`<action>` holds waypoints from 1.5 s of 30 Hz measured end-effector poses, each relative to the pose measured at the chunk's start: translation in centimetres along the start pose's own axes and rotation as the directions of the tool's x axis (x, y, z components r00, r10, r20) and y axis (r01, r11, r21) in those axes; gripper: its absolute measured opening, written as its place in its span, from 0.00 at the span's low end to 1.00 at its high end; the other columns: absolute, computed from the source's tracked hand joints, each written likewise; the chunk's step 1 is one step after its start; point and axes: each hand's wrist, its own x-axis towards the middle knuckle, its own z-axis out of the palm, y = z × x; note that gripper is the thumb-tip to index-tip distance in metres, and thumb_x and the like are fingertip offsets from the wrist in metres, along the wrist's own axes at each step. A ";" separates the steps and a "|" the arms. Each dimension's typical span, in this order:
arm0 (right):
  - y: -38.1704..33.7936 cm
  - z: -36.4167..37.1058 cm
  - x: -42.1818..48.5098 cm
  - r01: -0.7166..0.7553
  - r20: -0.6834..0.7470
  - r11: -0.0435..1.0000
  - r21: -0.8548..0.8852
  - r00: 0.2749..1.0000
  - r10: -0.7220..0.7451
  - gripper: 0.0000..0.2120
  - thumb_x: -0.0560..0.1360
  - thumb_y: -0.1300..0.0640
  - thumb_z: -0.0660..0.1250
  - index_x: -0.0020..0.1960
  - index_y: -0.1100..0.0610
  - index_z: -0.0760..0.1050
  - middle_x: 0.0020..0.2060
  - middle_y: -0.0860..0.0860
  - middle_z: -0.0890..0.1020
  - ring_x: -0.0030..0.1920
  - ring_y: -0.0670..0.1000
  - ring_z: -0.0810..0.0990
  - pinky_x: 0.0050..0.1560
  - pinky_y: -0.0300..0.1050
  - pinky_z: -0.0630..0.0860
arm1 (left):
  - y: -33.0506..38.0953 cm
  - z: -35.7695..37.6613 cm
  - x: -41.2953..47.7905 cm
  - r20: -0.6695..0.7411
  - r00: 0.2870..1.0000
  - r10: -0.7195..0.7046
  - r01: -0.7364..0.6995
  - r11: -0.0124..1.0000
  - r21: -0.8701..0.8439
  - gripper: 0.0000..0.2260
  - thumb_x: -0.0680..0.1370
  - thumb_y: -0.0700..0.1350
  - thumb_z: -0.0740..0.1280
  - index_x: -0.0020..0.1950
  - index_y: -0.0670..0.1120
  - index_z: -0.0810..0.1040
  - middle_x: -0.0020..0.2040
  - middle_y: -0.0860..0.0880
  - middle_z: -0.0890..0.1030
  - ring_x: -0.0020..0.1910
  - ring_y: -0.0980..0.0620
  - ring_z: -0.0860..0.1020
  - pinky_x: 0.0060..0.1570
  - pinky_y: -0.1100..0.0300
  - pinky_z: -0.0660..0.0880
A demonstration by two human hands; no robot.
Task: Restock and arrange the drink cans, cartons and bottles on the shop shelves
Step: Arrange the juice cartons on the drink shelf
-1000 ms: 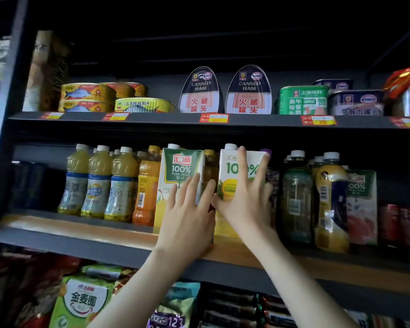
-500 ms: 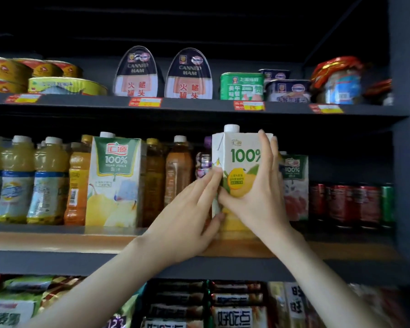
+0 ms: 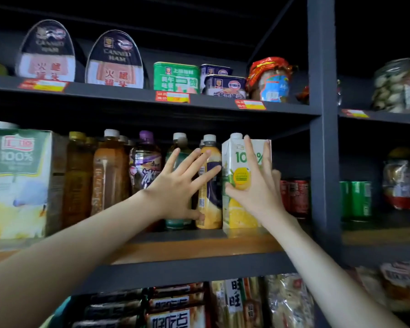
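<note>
Fingers [image 3: 251,157] of the right hand [image 3: 256,195] lie spread flat on the "100%" juice carton [image 3: 237,214] at the shelf's [image 3: 199,247] right end; the left hand [image 3: 173,192], fingers splayed, touches the yellow bottle [image 3: 211,204] alongside.

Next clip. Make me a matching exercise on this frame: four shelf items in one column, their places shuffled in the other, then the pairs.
Items
1. white juice carton
2. green tin
3. red cans
4. green-labelled carton

Places
A. on the upper shelf, beside the blue tins
B. far left of the middle shelf
C. under the right hand, whose fingers are spread on its front
D. between the white juice carton and the upright post

Pairs: 1-C, 2-A, 3-D, 4-B
</note>
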 end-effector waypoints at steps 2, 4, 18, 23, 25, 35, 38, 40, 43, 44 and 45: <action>0.8 0.6 0.7 -0.044 0.039 0.999 -0.010 0.998 0.044 0.50 0.71 0.46 0.69 0.73 0.30 0.32 0.77 0.49 0.34 0.70 0.67 0.57 0.66 0.58 0.64 | 0.0 0.7 0.8 0.079 0.997 0.022 -0.024 0.999 0.032 0.51 0.70 0.77 0.54 0.73 0.52 0.25 0.72 0.42 0.27 0.73 0.43 0.29 0.69 0.38 0.33; 1.4 1.1 1.6 -0.064 0.101 0.997 -0.037 0.993 0.067 0.49 0.72 0.45 0.69 0.73 0.31 0.31 0.76 0.48 0.31 0.70 0.65 0.56 0.64 0.56 0.65 | 0.4 0.8 1.2 0.181 0.983 0.013 -0.020 0.999 0.041 0.51 0.70 0.77 0.54 0.71 0.52 0.23 0.70 0.44 0.22 0.72 0.43 0.26 0.67 0.39 0.28; 1.7 -0.5 2.3 -0.085 0.444 0.980 -0.183 0.882 0.159 0.68 0.64 0.44 0.79 0.70 0.39 0.19 0.65 0.46 0.16 0.75 0.68 0.43 0.69 0.61 0.64 | 1.5 1.4 1.2 0.256 0.965 -0.051 0.033 0.997 0.075 0.48 0.74 0.72 0.55 0.69 0.50 0.22 0.65 0.42 0.17 0.71 0.43 0.25 0.66 0.40 0.27; 1.4 -0.2 2.3 -0.096 0.472 0.976 -0.197 0.863 0.180 0.67 0.66 0.47 0.79 0.69 0.38 0.18 0.65 0.48 0.16 0.74 0.71 0.49 0.66 0.59 0.67 | 1.3 1.2 1.0 0.227 0.973 -0.043 0.021 0.995 0.097 0.46 0.76 0.70 0.54 0.67 0.51 0.19 0.65 0.43 0.18 0.69 0.43 0.25 0.66 0.41 0.28; 1.9 -0.3 2.5 -0.123 0.484 0.982 -0.143 0.857 0.178 0.67 0.66 0.49 0.79 0.68 0.35 0.19 0.65 0.45 0.16 0.75 0.71 0.44 0.69 0.63 0.62 | 1.4 1.2 1.2 0.241 0.970 -0.031 0.008 0.995 0.098 0.44 0.76 0.69 0.54 0.69 0.52 0.21 0.64 0.43 0.18 0.69 0.43 0.25 0.65 0.41 0.27; 2.6 2.7 4.1 -0.232 0.454 0.966 -0.111 0.853 0.257 0.66 0.67 0.54 0.79 0.69 0.36 0.19 0.68 0.44 0.18 0.76 0.68 0.42 0.70 0.65 0.59 | 1.4 1.0 1.0 0.252 0.967 -0.031 0.009 0.996 0.091 0.41 0.79 0.67 0.54 0.70 0.52 0.24 0.68 0.42 0.21 0.68 0.46 0.25 0.67 0.42 0.28; 2.7 3.6 4.8 -0.236 0.476 0.960 -0.148 0.834 0.278 0.65 0.68 0.52 0.78 0.69 0.36 0.20 0.67 0.45 0.17 0.76 0.67 0.39 0.71 0.66 0.56 | 1.5 1.4 0.9 0.227 0.974 -0.028 0.011 0.997 0.073 0.41 0.79 0.65 0.55 0.70 0.52 0.24 0.68 0.42 0.22 0.69 0.45 0.26 0.67 0.42 0.28; 2.7 4.3 5.1 -0.232 0.467 0.956 -0.179 0.835 0.290 0.64 0.69 0.52 0.77 0.70 0.37 0.21 0.67 0.47 0.17 0.76 0.67 0.43 0.71 0.63 0.59 | 1.5 1.6 0.9 0.206 0.978 -0.034 0.021 0.998 0.065 0.41 0.79 0.64 0.56 0.70 0.52 0.24 0.66 0.43 0.21 0.69 0.45 0.26 0.67 0.41 0.28; 3.0 5.0 5.2 -0.217 0.449 0.955 -0.204 0.846 0.289 0.64 0.69 0.50 0.77 0.70 0.38 0.21 0.67 0.48 0.17 0.75 0.66 0.46 0.69 0.59 0.63 | 1.7 1.8 0.9 0.181 0.983 -0.042 0.030 0.997 0.070 0.42 0.79 0.64 0.57 0.69 0.52 0.24 0.64 0.43 0.19 0.69 0.44 0.26 0.66 0.41 0.28; 3.1 5.0 5.2 -0.215 0.453 0.954 -0.209 0.843 0.289 0.64 0.69 0.50 0.77 0.70 0.38 0.21 0.67 0.48 0.17 0.75 0.66 0.45 0.69 0.60 0.63 | 1.8 1.9 0.9 0.184 0.982 -0.038 0.026 0.998 0.065 0.42 0.79 0.63 0.57 0.69 0.52 0.24 0.64 0.43 0.19 0.69 0.44 0.26 0.67 0.41 0.28; 3.2 5.0 5.2 -0.215 0.461 0.953 -0.213 0.838 0.292 0.63 0.69 0.49 0.77 0.70 0.38 0.21 0.67 0.47 0.17 0.76 0.66 0.43 0.69 0.60 0.63 | 1.8 1.8 1.0 0.184 0.982 -0.034 0.024 0.998 0.055 0.42 0.79 0.63 0.58 0.69 0.52 0.24 0.64 0.43 0.19 0.69 0.44 0.26 0.67 0.41 0.28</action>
